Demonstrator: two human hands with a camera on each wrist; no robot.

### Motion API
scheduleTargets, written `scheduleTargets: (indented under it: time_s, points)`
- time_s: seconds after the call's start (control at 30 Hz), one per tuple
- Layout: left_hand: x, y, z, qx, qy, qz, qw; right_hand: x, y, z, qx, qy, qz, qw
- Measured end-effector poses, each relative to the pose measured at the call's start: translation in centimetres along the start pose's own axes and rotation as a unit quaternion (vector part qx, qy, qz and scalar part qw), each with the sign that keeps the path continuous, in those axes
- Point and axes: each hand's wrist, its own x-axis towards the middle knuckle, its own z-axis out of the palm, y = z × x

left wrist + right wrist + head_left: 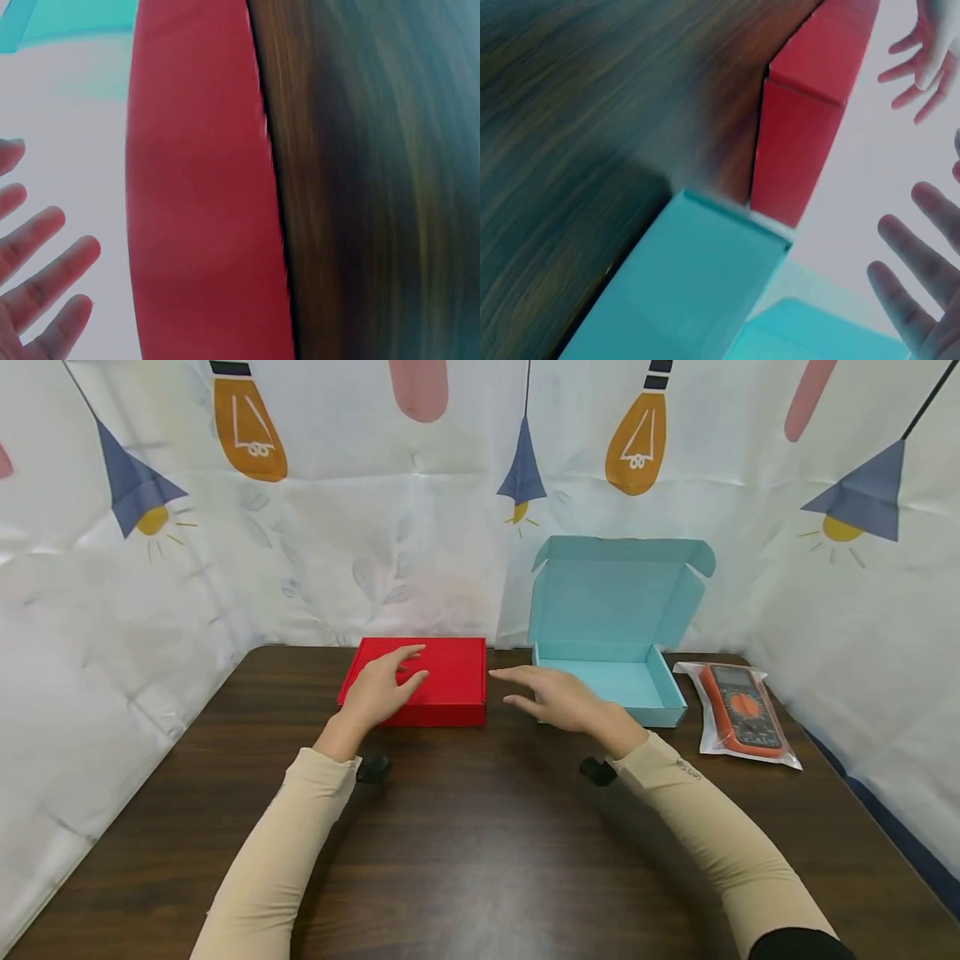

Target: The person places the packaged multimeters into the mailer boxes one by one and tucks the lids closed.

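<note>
Red box (453, 683), there it is, lying flat with its lid down, just to the left of the turquoise box (618, 625), a narrow gap between the two! And what a landmark that turquoise box makes, lid raised high at the back, bare inside. Here's the left hand (375, 692), left of the turquoise box and over the left part of the red one: fingers released, nicely spread in the left wrist view, nothing in their grasp. Over to the right hand (558, 697), hovering at the turquoise box's front left corner, fingertips pointing left towards the red box. Released here too, fingers stretched out and apart in the right wrist view, holding nothing!

Two beige sleeves (727, 839) reach in, one to each side of the turquoise box's near front, with a black band (801, 945) at the bottom of the right one. A small black device (372, 769) sits under the left wrist, left and forward of the turquoise box, and another shows under the right wrist, just in front of it. Out to the right of the turquoise box, an orange multimeter (745, 706) lies in a clear pouch (690, 671). Beneath the turquoise box runs the dark brown table (487, 868); behind it hangs a pale backdrop (322, 552), printed with orange bulbs and blue lampshades.
</note>
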Motion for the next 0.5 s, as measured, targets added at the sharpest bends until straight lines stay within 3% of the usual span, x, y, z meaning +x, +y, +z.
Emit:
scheduleTargets:
  time_s: [0.17,0.5]
  points:
    - [0.3,1.3,1.6,-0.043,0.020,0.018,0.9987,-1.2,0.5,-0.9,-0.009,0.049,0.008,0.9987]
    - [1.2,5.3,4.3,-0.145,0.019,0.035,0.9887,-3.7,2.7,-2.7,-0.004,0.144,0.030,0.9892]
